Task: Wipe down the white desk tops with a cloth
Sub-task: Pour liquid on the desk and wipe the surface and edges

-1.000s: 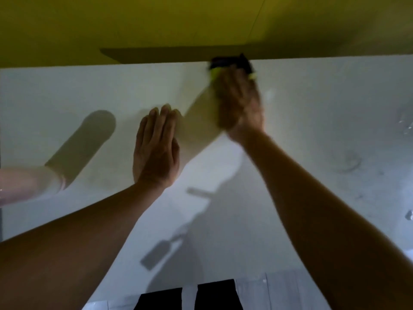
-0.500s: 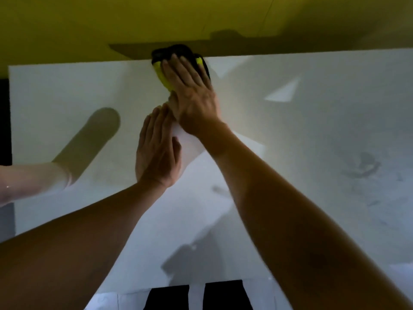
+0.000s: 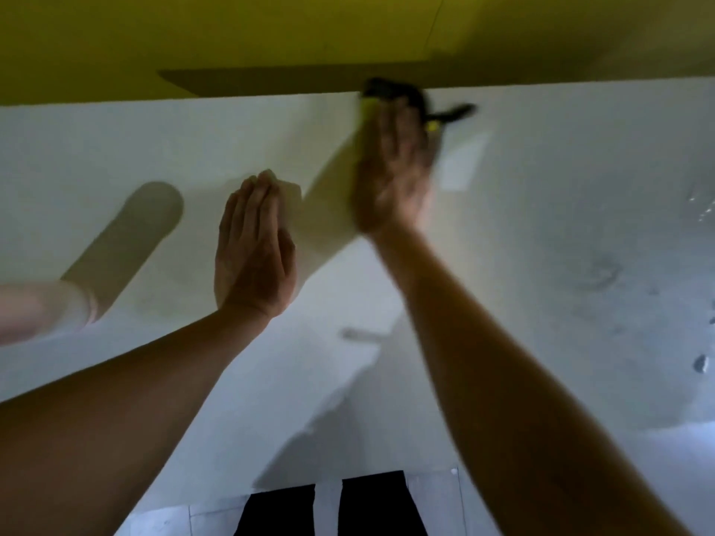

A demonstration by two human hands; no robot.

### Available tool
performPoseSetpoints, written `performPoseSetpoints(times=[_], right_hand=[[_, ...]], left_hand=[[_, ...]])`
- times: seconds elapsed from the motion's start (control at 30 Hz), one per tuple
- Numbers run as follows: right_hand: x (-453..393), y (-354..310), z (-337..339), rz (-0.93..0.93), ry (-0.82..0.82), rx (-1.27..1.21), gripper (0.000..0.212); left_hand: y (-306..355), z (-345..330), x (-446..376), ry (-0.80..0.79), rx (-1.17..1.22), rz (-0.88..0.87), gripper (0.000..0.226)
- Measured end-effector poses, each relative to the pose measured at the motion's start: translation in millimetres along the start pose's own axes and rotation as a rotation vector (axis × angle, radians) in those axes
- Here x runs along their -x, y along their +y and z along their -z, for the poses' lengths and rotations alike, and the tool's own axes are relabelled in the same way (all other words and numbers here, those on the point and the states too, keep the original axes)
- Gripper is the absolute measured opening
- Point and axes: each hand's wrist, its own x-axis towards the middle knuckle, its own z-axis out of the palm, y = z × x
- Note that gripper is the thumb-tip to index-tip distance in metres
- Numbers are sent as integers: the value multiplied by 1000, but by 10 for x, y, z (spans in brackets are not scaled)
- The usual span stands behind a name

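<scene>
The white desk top [image 3: 561, 210] fills most of the head view. A black and yellow cloth [image 3: 390, 92] lies at the desk's far edge, mostly hidden under my right hand [image 3: 392, 176], which presses on it with straight fingers and is blurred by motion. A dark corner of the cloth sticks out to the right. My left hand [image 3: 253, 249] rests flat on the desk, fingers together, left of the right hand and nearer to me.
A yellow wall [image 3: 271, 36] rises behind the desk's far edge. A pale cylindrical object [image 3: 42, 309] lies at the left edge of the desk. Wet smears and droplets [image 3: 599, 274] mark the right side. My dark trouser legs [image 3: 329, 504] show below the near edge.
My right hand has swept the cloth back to the right along the far edge, after going left half a second ago. My left hand has stayed flat in place.
</scene>
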Motion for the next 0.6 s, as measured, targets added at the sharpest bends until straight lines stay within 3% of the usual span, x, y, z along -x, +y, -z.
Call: performPoseSetpoints(times=[0.1,0.17,0.23,0.4,0.5,0.6], right_hand=[[425,-469,82,270,-248,-61,59],[367,-196,93,355,-253,-63,56],[249,301,145,286,-182,-3,54],[145,1367,690,-215,-148,66,69],[270,1021,637,-289,-80,70,68],[804,330,406,-67,-22,-24,62]], left_hand=[[-55,-18,24,13,-11,-9,55],[-61,-11,28,10,5,-30,55],[-59,-3,21,15,31,-49,55],[-7,-7,25,28,37,-24,58],[-7,-6,42,36,28,-24,58],[-15,-17,52,24,22,-33,58]])
